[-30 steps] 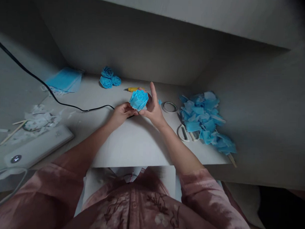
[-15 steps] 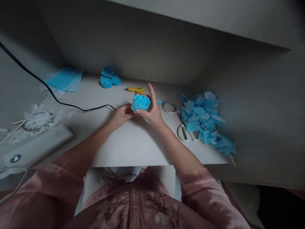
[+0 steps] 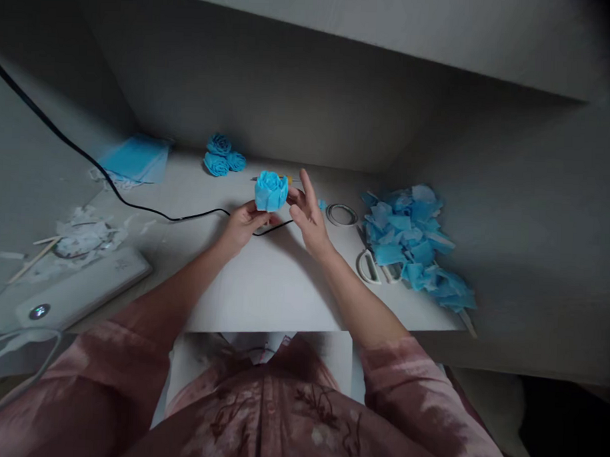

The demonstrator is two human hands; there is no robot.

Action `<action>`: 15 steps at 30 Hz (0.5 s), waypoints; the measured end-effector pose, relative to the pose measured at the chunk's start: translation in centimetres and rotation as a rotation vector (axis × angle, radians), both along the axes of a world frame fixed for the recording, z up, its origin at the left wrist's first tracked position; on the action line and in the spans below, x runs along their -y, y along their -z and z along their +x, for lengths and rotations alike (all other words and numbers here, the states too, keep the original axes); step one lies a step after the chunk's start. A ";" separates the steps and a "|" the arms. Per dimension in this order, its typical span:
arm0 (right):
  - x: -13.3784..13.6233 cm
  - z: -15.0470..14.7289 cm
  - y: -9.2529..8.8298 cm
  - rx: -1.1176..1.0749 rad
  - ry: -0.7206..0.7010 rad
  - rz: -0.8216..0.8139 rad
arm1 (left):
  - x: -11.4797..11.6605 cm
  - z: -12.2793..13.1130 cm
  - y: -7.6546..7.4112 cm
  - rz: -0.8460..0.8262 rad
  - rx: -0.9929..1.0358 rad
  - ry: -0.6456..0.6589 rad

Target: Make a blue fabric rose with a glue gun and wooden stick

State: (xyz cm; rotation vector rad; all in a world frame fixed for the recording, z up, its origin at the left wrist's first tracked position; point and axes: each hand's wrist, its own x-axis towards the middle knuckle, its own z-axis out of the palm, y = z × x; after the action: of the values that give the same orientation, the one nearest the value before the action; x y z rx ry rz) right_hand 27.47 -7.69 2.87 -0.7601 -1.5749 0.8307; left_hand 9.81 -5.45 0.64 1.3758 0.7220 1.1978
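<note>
A blue paper flower (image 3: 271,190) stands upright above the white desk (image 3: 263,287). My left hand (image 3: 244,224) pinches it from below, fingers closed on its base. My right hand (image 3: 308,215) is just right of the flower with its fingers stretched out, close to the petals and holding nothing. A yellow glue gun (image 3: 288,179) lies behind the flower, mostly hidden by it.
Three finished blue flowers (image 3: 222,157) sit at the back. Blue paper sheets (image 3: 137,157) lie back left, a heap of blue paper pieces (image 3: 417,242) on the right, white scissors (image 3: 376,267) and a tape ring (image 3: 341,214) beside it. A black cable (image 3: 111,190) crosses the desk; a white device (image 3: 77,290) lies left.
The flower has been lifted and turned upright, moving a little left. My right hand has come off it and its fingers have spread.
</note>
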 end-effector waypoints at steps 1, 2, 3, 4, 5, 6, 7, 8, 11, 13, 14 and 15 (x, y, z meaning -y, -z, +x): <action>0.0 0.1 0.1 -0.029 0.009 -0.008 | 0.0 0.0 0.0 0.008 -0.006 0.003; -0.1 0.1 0.3 -0.052 0.020 -0.017 | -0.1 0.0 0.1 0.017 -0.006 0.004; -0.2 0.2 0.4 -0.068 0.029 -0.024 | -0.1 0.0 0.1 0.026 0.000 0.002; -0.3 0.3 0.6 -0.073 0.035 -0.029 | -0.2 0.0 0.2 0.031 0.008 -0.001; -0.4 0.3 0.7 -0.065 0.038 -0.033 | -0.2 0.1 0.2 0.033 0.015 -0.005; -0.5 0.4 0.8 -0.046 0.041 -0.036 | -0.2 0.1 0.2 0.031 0.015 -0.008; -0.5 0.5 0.9 -0.018 0.043 -0.036 | -0.1 0.1 0.2 0.028 0.009 -0.009; -0.5 0.5 0.9 0.017 0.042 -0.035 | -0.1 0.1 0.2 0.026 0.000 -0.009; -0.5 0.5 0.7 0.101 0.025 -0.019 | 0.0 0.1 0.0 0.032 -0.009 -0.002; -0.4 0.4 0.6 0.121 0.015 -0.009 | -0.1 0.1 0.1 0.038 -0.001 0.003; -0.4 0.3 0.5 0.124 0.014 -0.006 | -0.1 0.1 0.1 0.038 -0.001 0.004; -0.4 0.3 0.5 0.125 0.015 -0.004 | -0.2 0.2 0.2 0.034 -0.005 0.004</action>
State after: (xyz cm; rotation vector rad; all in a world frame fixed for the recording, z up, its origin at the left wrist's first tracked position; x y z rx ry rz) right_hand 27.75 -7.33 2.41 -0.8393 -1.6760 0.7885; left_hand 9.97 -5.26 0.46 1.4083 0.7048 1.2093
